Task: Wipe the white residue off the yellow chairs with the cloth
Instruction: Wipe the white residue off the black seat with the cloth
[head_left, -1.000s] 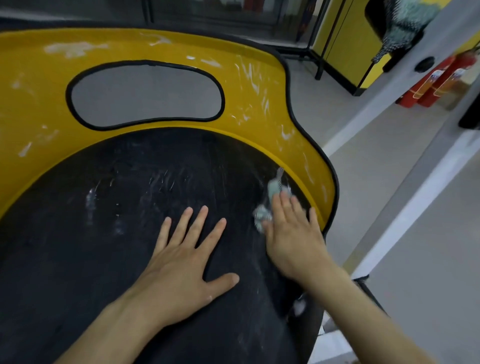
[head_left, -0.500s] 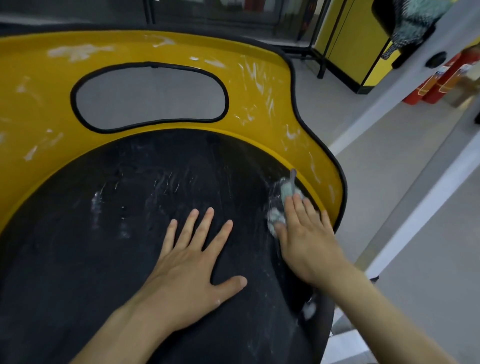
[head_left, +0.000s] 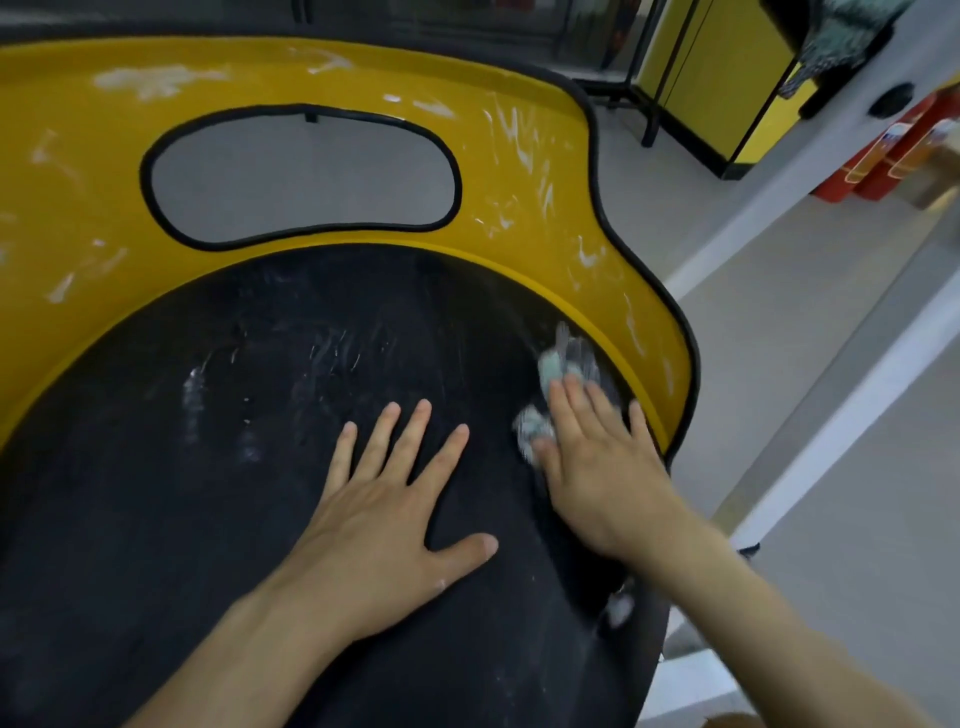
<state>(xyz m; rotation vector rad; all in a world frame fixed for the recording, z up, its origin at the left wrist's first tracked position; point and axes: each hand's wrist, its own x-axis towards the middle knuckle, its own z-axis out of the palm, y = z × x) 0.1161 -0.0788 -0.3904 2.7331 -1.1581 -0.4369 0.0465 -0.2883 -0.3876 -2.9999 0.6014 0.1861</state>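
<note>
A yellow chair (head_left: 540, 171) with a black seat pad (head_left: 156, 519) fills the view; white streaks of residue mark its curved back and the pad. My right hand (head_left: 597, 467) presses a small pale blue-grey cloth (head_left: 558, 371) flat on the pad's right side, close to the yellow rim. The cloth shows past my fingertips and beside my thumb. My left hand (head_left: 384, 514) lies flat on the middle of the pad, fingers spread, holding nothing.
An oval cut-out (head_left: 301, 176) opens in the chair back. To the right lies grey floor with white lines (head_left: 831, 415). Red fire extinguishers (head_left: 883, 156) and a yellow cabinet (head_left: 727, 78) stand at the far right.
My right hand has slid the cloth a little up and to the right along the pad toward the yellow rim. The left hand has stayed flat in place.
</note>
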